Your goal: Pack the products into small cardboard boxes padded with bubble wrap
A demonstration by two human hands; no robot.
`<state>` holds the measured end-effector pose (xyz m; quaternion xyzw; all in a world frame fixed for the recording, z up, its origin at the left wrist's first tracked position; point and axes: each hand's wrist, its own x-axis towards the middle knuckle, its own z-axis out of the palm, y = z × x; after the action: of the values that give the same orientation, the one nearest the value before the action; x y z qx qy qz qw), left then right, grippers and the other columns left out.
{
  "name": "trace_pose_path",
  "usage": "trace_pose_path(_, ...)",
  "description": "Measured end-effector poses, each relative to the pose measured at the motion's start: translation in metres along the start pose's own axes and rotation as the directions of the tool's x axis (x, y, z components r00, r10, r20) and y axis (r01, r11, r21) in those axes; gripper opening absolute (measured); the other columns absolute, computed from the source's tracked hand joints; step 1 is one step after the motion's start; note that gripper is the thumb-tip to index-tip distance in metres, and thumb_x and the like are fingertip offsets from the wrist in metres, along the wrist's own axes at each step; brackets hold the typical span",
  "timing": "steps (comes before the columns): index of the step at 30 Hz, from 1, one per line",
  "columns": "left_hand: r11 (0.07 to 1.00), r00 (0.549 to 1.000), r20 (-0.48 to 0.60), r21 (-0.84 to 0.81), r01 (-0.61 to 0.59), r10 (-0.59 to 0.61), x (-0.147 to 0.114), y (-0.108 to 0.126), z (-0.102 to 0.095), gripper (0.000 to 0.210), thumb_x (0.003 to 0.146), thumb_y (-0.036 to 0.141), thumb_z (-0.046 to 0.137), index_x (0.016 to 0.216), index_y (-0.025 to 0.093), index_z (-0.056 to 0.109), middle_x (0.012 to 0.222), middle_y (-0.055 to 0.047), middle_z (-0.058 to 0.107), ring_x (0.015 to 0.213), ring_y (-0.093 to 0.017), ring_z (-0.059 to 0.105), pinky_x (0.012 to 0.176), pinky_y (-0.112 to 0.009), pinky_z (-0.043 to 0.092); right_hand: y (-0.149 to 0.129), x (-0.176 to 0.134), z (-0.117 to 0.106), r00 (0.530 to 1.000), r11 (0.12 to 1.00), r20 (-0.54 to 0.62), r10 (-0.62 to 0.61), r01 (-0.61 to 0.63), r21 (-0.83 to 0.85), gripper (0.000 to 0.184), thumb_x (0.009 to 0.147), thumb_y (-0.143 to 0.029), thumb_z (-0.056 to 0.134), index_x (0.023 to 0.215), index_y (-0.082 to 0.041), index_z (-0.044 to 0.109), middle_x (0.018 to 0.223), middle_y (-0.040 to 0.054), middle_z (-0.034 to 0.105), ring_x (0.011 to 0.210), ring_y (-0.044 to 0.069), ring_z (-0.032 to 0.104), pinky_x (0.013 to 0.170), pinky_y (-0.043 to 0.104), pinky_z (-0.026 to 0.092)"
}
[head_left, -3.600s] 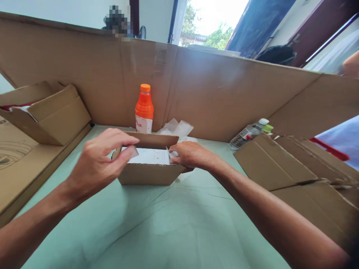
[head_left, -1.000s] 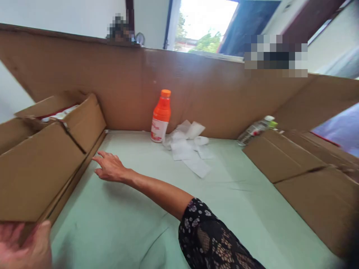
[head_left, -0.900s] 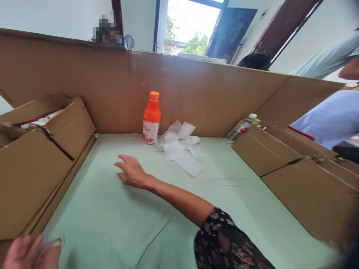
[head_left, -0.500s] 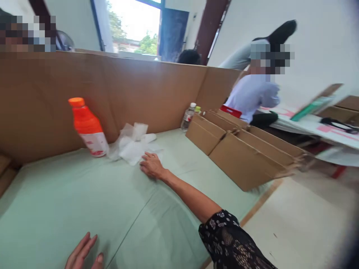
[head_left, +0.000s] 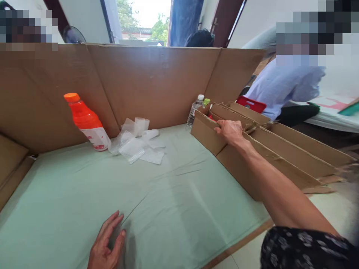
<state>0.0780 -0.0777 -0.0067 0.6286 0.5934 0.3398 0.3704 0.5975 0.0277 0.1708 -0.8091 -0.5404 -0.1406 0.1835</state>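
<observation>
Had right hand (head_left: 231, 130) at box (head_left: 206, 132), right of frame | could not tell grip | had left hand (head_left: 101, 247) half spread, empty, over desk (head_left: 70, 194), lower left

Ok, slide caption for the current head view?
Right hand at the rim of an open cardboard box, left hand over green cloth, orange bottle and plastic wrapping farther back.

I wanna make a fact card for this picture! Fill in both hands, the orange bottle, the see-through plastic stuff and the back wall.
Left hand: open over the green cloth, nothing visible in it
Right hand: at the top edge of a cardboard box; can't tell if it's gripping
Orange bottle: standing near the back wall
Plastic: clear pieces in a loose pile beside that bottle
Back wall: brown cardboard
</observation>
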Motion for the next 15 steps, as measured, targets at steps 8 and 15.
trace_pose_path(8,1.0,0.998,-0.063,-0.028,0.001,-0.003,-0.008,0.034,0.002,0.05,0.084,0.05,0.062,0.127,0.025,0.064,0.14,-0.011,0.058,0.127,-0.032,0.057,0.078,-0.038,0.062,-0.078,-0.097,-0.037,0.9,0.9,0.125,-0.418,0.392,0.192,0.009,0.081,-0.028,0.069,0.073,-0.025,0.07,0.07,0.0058,0.07,0.078,0.025,0.066,0.093,0.049,0.044)
trace_pose_path(15,0.997,0.998,-0.056,-0.073,-0.013,0.009,-0.017,0.017,-0.008,0.09,0.062,0.055,0.081,0.142,0.027,0.052,0.131,-0.013,0.064,0.124,-0.037,0.06,0.097,-0.048,0.056,-0.106,-0.2,-0.067,0.953,0.726,-0.021,-0.304,0.246,0.643,0.032,0.086,-0.055,0.063,0.106,-0.033,0.075,0.124,0.0079,0.07,0.119,0.032,0.062,0.111,0.054,0.04)
